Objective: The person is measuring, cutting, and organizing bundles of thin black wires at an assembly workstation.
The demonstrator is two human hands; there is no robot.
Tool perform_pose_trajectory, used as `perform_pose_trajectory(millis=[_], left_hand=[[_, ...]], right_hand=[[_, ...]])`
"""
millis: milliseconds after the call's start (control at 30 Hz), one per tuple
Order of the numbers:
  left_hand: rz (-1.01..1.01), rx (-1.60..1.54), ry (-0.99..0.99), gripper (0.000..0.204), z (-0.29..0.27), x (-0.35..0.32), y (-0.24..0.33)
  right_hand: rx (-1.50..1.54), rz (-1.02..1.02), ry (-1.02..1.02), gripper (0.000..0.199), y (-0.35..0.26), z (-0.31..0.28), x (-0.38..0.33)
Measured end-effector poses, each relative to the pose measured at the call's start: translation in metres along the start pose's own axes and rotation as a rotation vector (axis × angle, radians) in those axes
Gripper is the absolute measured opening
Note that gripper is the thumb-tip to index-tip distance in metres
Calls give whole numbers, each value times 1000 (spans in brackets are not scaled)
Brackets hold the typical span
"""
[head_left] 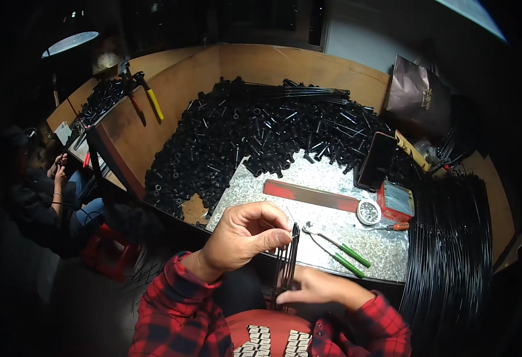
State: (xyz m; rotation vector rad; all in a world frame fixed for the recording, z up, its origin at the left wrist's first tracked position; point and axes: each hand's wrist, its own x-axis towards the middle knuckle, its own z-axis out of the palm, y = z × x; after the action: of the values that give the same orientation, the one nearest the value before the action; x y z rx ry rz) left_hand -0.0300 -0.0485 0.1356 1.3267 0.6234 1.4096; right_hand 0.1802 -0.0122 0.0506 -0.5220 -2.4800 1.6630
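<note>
In front of my chest, a small bundle of thin black metal rods (283, 268) stands nearly upright, its joined tops level with my left fingertips. My left hand (243, 235) is closed in a pinch of thumb and forefinger at that top end. A fine wire (291, 215) appears to rise from the pinch, too thin to make out fully. My right hand (317, 287) is closed round the lower part of the bundle, its thumb across the rods and the other fingers partly hidden. Green-handled pliers (344, 254) lie on the speckled board (237, 199) just beyond my hands.
A heap of small black tubular parts (261, 125) fills the back. On the board are a flat red-brown bar (311, 195), a round tub of small silvery pieces (368, 212), a red box (396, 200) and a screwdriver (399, 226). Long black rods (445, 250) hang at right. A person (53, 184) sits at left.
</note>
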Motion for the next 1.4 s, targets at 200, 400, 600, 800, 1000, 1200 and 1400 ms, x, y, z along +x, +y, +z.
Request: perform_pose_trajectory(millis=[200, 400, 600, 800, 1000, 1200, 1400], left_hand=[[94, 148, -123, 5, 8, 7, 6], [78, 246, 51, 6, 11, 3, 4], [232, 446, 100, 5, 14, 2, -1], [63, 43, 195, 25, 4, -3, -10], [86, 1070, 740, 11, -143, -32, -64], [-81, 1409, 624, 13, -177, -57, -94], [-107, 1436, 600, 16, -180, -52, -101]], right_hand=[[463, -229, 273, 17, -69, -53, 5], [49, -305, 545, 26, -62, -42, 14], [275, -316, 711, 17, -61, -18, 11], [599, -252, 687, 12, -65, -12, 16], [502, -288, 771, 17, -53, -24, 9], [509, -278, 794, 18, -48, -24, 12], [542, -268, 784, 13, -49, -25, 10]])
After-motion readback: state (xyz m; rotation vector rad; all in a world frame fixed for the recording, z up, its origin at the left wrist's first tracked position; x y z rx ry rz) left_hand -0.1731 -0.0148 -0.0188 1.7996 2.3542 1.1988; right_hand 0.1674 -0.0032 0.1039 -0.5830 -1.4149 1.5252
